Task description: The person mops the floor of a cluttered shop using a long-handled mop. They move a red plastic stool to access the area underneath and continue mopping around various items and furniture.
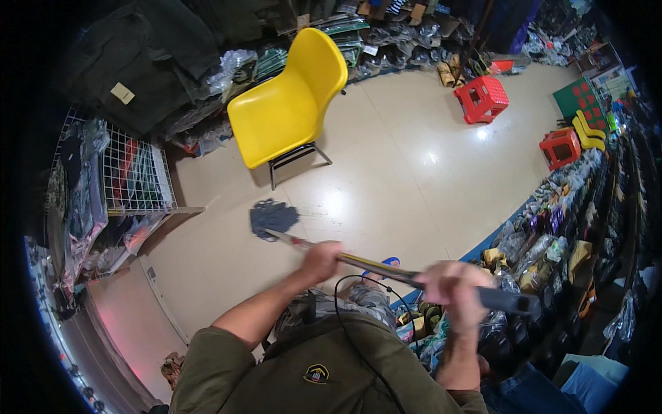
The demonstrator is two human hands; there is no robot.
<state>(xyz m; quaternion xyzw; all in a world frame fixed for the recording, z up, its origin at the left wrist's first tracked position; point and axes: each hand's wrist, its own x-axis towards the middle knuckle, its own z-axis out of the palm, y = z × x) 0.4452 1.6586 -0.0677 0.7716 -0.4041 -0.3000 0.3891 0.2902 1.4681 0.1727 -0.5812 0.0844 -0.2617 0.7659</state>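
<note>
Both my hands grip a long mop handle (pixel 380 266) that slants across in front of my body. My left hand (pixel 321 263) is closed round its middle part. My right hand (pixel 455 290), a little blurred, holds it near the thick dark grip at its upper end. At the far end, the dark grey mop head (pixel 273 218) of stringy strands lies on the pale tiled floor (pixel 377 207). Faint dark marks show on the floor just right of the strands. Beyond the mop head stands a yellow plastic chair (pixel 282 111) with dark metal legs.
A white wire rack (pixel 137 178) with bagged goods stands at the left, below hanging dark clothes (pixel 139 67). Two red plastic stools (pixel 483 100) stand at the back right. Bagged goods and footwear (pixel 527 253) line the right side along a blue edge. A thin black cable (pixel 344 323) loops before my chest.
</note>
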